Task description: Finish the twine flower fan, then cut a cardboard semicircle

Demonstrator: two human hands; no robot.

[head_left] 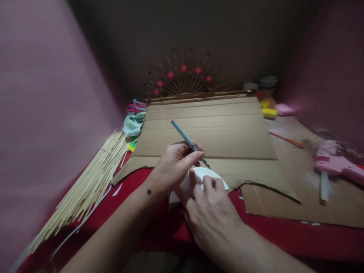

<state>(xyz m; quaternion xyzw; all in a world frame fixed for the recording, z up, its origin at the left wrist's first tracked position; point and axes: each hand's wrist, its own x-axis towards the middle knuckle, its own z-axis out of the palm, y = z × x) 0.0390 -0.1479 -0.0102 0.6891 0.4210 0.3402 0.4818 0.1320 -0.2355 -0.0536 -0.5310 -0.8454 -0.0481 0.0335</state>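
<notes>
My left hand (176,163) pinches a light blue pencil (183,133) that slants down to the right. Its dark tip is beside the curved upper edge of a white paper piece (209,173); whether it touches cannot be told. With bent fingers, my right hand (212,206) grips that paper and holds it at the lower edge of a large cardboard sheet (210,132). My fingers cover part of the paper. A curved cut runs along the cardboard's near edge on both sides of my hands.
Thin wooden sticks (93,178) lie in a bundle at left beside a pale cable (82,223). At right, a pink glue gun (332,161) and an orange stick (286,139) lie on a brown board (284,204). A flowered fan ornament (184,77) stands behind the cardboard. Red cloth (273,233) covers the table.
</notes>
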